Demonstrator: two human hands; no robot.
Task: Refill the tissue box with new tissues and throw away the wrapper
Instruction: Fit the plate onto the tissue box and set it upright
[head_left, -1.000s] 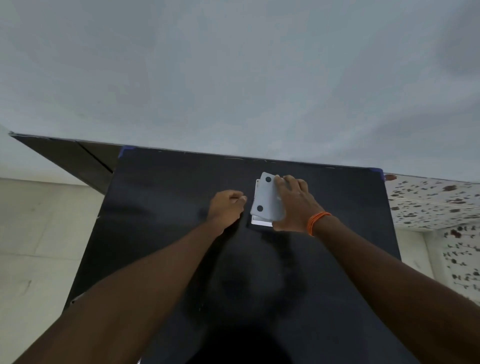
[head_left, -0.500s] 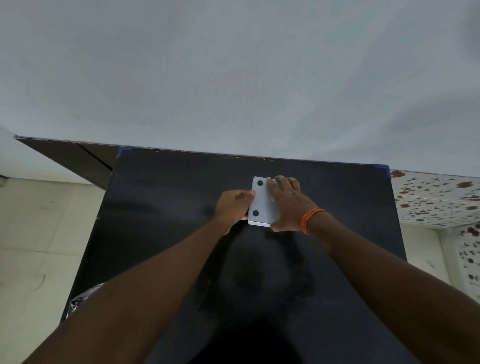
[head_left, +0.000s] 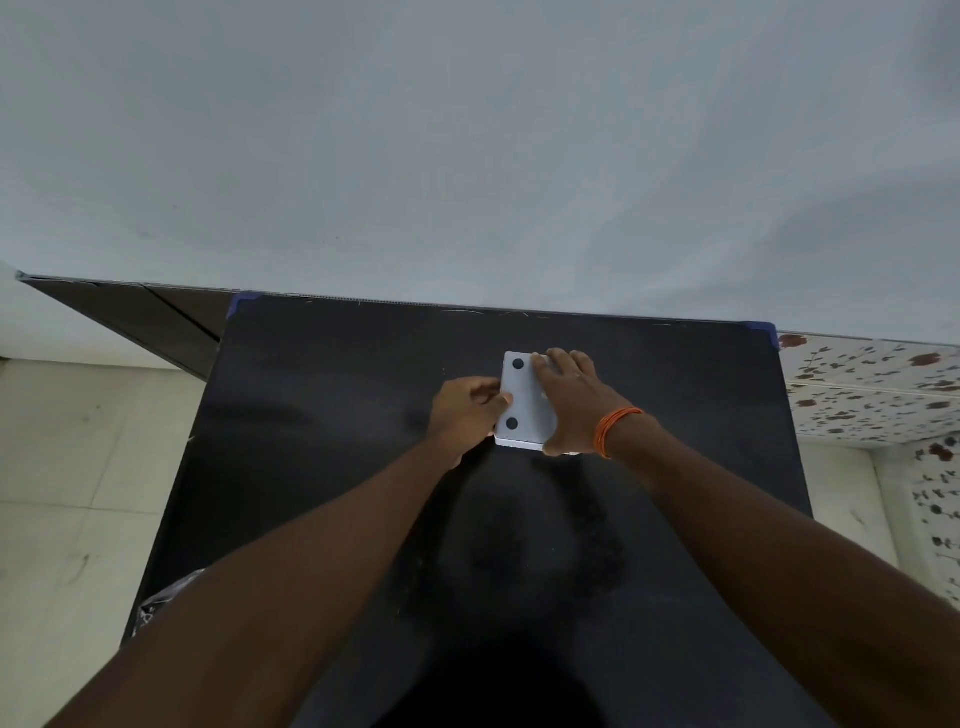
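Note:
A white tissue box (head_left: 522, 402) lies on the black table (head_left: 322, 415), turned so a flat grey panel with two black round pads faces up. My left hand (head_left: 467, 410) grips its left edge with fingers curled against the side. My right hand (head_left: 574, 400), with an orange band at the wrist, lies flat over the panel's right part and presses on it. A clear crinkled plastic wrapper (head_left: 156, 603) peeks out at the table's near left edge, mostly hidden under my left forearm. No tissues are visible.
A plain grey wall rises right behind the table's far edge. Pale floor tiles (head_left: 67, 493) lie to the left, and a speckled floral tiled surface (head_left: 872, 395) stands to the right. A dark panel (head_left: 135, 317) leans at the far left.
The grey panel, tilted up a second ago, has come down flat onto the box. My left hand moved right from the table onto the box's left edge.

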